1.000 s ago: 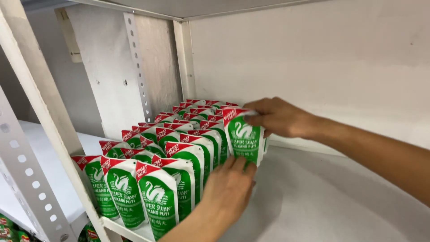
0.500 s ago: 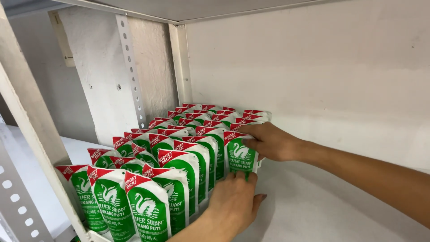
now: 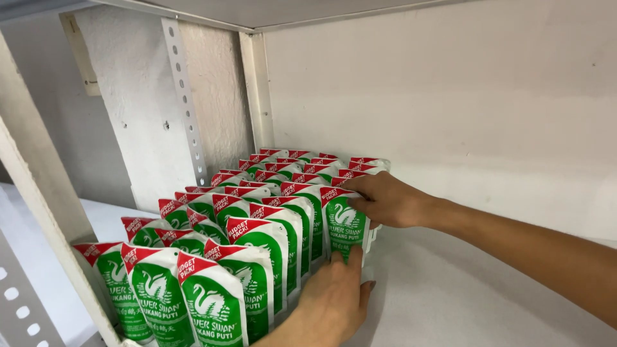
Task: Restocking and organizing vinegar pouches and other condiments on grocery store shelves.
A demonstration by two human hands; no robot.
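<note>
Rows of green, red-topped pouches (image 3: pixel 257 225) standing upright on a white shelf (image 3: pixel 463 302), running from the front edge back to the wall. Right hand (image 3: pixel 389 200) closed over the top of one pouch (image 3: pixel 346 222) at the right side of the rows, thumb in front, fingers behind. Left hand (image 3: pixel 334 302) flat and open, fingertips against that pouch's lower front, gripping nothing.

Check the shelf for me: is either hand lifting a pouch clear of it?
No. The right hand and left hand both press the upright green pouch, which stands on the shelf.
</note>
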